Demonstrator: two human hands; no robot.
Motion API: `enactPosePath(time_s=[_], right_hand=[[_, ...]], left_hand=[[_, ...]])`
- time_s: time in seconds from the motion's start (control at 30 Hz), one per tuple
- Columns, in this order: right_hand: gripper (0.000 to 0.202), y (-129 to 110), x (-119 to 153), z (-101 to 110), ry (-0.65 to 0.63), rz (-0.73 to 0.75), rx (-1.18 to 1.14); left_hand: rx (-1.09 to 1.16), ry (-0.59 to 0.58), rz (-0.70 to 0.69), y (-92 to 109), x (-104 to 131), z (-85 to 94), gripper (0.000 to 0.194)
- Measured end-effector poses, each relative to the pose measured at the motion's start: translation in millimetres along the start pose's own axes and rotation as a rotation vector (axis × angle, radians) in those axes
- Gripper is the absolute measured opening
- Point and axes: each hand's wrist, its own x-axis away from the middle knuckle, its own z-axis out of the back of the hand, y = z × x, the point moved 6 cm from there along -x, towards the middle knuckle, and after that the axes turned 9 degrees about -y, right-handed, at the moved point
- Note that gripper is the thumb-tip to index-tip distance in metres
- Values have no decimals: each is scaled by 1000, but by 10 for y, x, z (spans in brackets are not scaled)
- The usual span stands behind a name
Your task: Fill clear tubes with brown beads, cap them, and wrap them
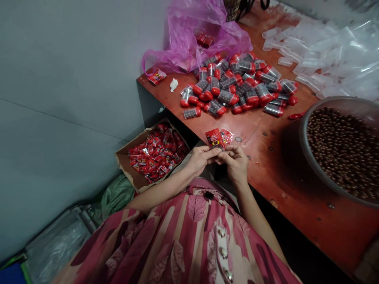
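Note:
At the table's near edge, my left hand (200, 158) pinches a red printed packet (214, 137) between thumb and fingers, tilted up toward me. My right hand (237, 162) is closed right beside it, thumb and fingertips meeting at the packet's lower corner. A second red printed packet (227, 136) shows just behind the first; whether it is held or lies on the table I cannot tell. Beyond my hands lies a heap of clear tubes with red caps (227, 97), filled with dark balls.
A cardboard box (121, 161) of red packets stands low on the left. A pink plastic bag (183, 27) sits at the table's back. On the right are a tub (304, 138) of brown balls and a pile of clear empty tubes (334, 55). A grey wall (74, 71) bounds the left.

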Motion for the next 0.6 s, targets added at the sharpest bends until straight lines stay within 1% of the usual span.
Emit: enactPosePath(time_s=[0.07,0.13,0.17,0.2,0.23,0.3,0.33,0.4,0.43,0.47,0.5,0.6], right_hand=[[37,-8,-70,-41,-87,-41,48],[37,-41,-123,-115,-183,-69,114],[38,-62,-135,-161,-229,-76,146],[38,-84,-138,-206,-270,-80,175],[38,-106,-131,-245,-299,-81,198],[37,-152,-101,-266,-302,-68,220],[36,-181,-83,-237,-267,-52,221],[29,-246,-51,-105,-143,-2,223],[26,-280,-36,-18,-73,25,230],[24,-310,-23,70,-10,47,242],[23,-334,-12,149,42,62,257],[24,-372,12,311,129,74,297]], left_hand=[[12,-43,45,4,16,46,32],[26,-79,131,-4,66,110,32],[30,-85,157,1,109,149,32],[37,-78,152,20,160,197,31],[51,-57,113,52,218,252,31],[96,37,-40,134,346,395,35],[112,98,-115,163,408,473,40],[55,187,-195,181,476,582,50],[-48,196,-217,194,466,593,52],[-206,175,-246,223,423,565,52],[-406,129,-296,268,353,495,50],[-1055,-30,-542,394,73,136,42]])
